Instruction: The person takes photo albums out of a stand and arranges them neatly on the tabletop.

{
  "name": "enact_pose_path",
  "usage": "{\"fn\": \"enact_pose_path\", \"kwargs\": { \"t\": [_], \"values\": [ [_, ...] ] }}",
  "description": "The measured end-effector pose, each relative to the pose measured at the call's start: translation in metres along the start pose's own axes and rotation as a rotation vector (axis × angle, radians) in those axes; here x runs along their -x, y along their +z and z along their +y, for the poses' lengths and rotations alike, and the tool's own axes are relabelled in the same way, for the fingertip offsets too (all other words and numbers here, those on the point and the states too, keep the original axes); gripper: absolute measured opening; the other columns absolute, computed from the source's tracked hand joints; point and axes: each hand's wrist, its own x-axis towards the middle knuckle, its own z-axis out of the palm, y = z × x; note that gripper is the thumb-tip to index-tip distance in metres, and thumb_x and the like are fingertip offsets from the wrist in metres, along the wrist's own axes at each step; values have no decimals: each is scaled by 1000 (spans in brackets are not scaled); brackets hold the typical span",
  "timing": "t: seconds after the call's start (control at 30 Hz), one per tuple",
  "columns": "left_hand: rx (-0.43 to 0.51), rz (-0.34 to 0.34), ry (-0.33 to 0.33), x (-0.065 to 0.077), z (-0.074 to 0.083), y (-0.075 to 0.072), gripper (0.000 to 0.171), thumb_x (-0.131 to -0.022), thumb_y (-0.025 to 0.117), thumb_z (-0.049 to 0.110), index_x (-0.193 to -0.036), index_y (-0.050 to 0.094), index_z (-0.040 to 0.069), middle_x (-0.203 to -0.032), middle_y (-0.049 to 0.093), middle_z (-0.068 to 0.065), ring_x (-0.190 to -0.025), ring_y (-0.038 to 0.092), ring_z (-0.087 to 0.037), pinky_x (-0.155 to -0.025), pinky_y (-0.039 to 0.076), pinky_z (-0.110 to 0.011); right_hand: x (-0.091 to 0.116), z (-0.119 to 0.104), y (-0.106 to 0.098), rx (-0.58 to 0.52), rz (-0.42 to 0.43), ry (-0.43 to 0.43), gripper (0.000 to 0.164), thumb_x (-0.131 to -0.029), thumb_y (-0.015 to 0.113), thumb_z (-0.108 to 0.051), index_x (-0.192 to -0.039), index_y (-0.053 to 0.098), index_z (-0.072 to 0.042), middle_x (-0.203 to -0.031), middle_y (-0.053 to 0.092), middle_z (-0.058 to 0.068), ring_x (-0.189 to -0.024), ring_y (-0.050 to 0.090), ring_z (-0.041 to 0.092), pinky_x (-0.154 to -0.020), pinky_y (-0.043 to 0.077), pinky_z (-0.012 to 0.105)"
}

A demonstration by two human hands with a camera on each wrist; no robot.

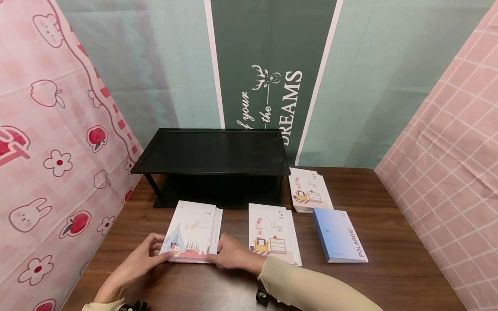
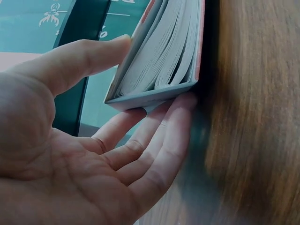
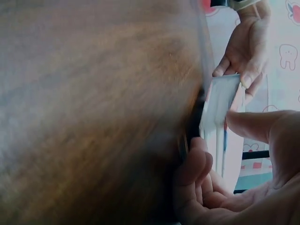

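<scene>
A thick white photo album (image 1: 190, 229) with a blue tent drawn on its cover lies on the table in front of a black shelf. At its near left corner my left hand (image 1: 136, 263) grips it, thumb by the cover's edge and fingers against the spine. My right hand (image 1: 235, 254) holds the near right corner. In the left wrist view the album's page ends (image 2: 164, 51) show between its covers. The right wrist view has the right thumb (image 3: 253, 125) on the album (image 3: 219, 101), with the other fingers curled at its side.
The low black two-tier shelf (image 1: 212, 151) stands behind the album. To the right lie a white album with a yellow chair drawing (image 1: 272, 231), a similar white album (image 1: 310, 188) farther back, and a blue POLAROID album (image 1: 340, 235). Patterned cloths hang around the wooden table (image 1: 389, 242).
</scene>
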Motion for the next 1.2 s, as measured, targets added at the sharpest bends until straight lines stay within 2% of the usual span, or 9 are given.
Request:
{"fn": "enact_pose_path", "kwargs": {
  "t": [0.13, 0.37, 0.63, 0.73, 0.8, 0.9, 1.07, 1.2],
  "values": [
    [5, -2, 13, 0, -2, 0, 52, -98, 80, 10, -133, 47, -9, -121, 68, -20, -110, 69, -27, -81, 58, -25, -4, 0, -2, 90, -21, -46, 58, -94, 85, -31, -45, 57, -15, -42, 46, -12, -45, 43, 7, -46, 33, 22],
    [22, -24, 16, -2, -7, 3, 51, -97, 81, 9, -131, 47, -10, -120, 68, -20, -108, 69, -26, -79, 58, -25, -7, 0, -4, 237, -54, -68, 51, -94, 83, -28, -50, 61, -15, -45, 52, -10, -49, 51, 10, -49, 40, 24],
    [-16, -25, -7, -3, -7, 1, 54, -98, 81, 13, -134, 47, -10, -122, 67, -20, -107, 69, -27, -76, 58, -27, -7, 4, -1, 315, -18, -88, 41, -95, 82, -39, -70, 59, -16, -68, 55, -5, -65, 52, 10, -60, 45, 26],
    [-26, -27, -18, -3, -4, -2, 53, -101, 78, 15, -135, 48, -11, -122, 67, -20, -106, 69, -26, -76, 59, -28, -4, 3, -3, 296, -19, -86, 38, -96, 82, -39, -77, 58, -16, -66, 58, -6, -64, 53, 10, -59, 45, 27],
    [-38, -19, -45, -3, -1, -3, 51, -103, 76, 20, -136, 51, -10, -121, 68, -18, -101, 69, -24, -74, 59, -29, 1, -3, -8, 252, -26, -71, 37, -95, 84, -36, -79, 58, -15, -61, 60, -5, -62, 54, 9, -58, 45, 27],
    [-72, -8, -81, -4, 4, -4, 52, -106, 72, 27, -139, 53, -9, -119, 69, -15, -98, 67, -23, -74, 57, -31, 5, -7, -15, 209, -16, -53, 36, -94, 85, -35, -82, 59, -13, -62, 60, -5, -62, 54, 9, -58, 44, 26],
    [-222, 36, -75, -10, 11, -5, 61, -110, 64, 39, -146, 51, -9, -128, 69, -21, -114, 66, -32, -93, 56, -45, 8, -9, -28, 167, 12, -77, 33, -94, 84, -34, -92, 60, -12, -73, 59, -7, -65, 54, 6, -61, 46, 24],
    [-247, 74, -37, -14, 17, -4, 65, -110, 63, 39, -151, 46, -10, -137, 63, -29, -125, 62, -41, -104, 51, -56, 10, -7, -42, 124, 28, -131, 29, -96, 83, -32, -100, 63, -11, -75, 63, -8, -65, 56, 4, -64, 48, 24]
  ]
}}
